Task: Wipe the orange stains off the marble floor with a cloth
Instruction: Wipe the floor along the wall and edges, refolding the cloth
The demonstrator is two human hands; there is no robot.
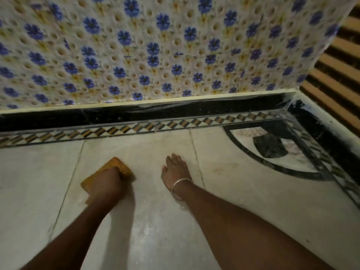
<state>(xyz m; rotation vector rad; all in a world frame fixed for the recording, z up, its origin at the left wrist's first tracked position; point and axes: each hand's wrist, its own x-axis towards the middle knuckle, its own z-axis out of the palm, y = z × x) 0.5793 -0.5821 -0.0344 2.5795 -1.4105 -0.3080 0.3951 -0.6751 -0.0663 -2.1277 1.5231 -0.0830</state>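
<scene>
Both extended: left hand (105,184) grips cloth (119,166), right hand (175,168) flat.

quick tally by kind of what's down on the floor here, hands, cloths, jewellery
hands: 2 (left hand, right hand)
orange cloth: 1
silver bangle: 1
total: 4

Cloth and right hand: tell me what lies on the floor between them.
In the head view, only bare marble floor lies between the orange cloth, held by the left hand, and the right hand resting flat on the floor.
</scene>
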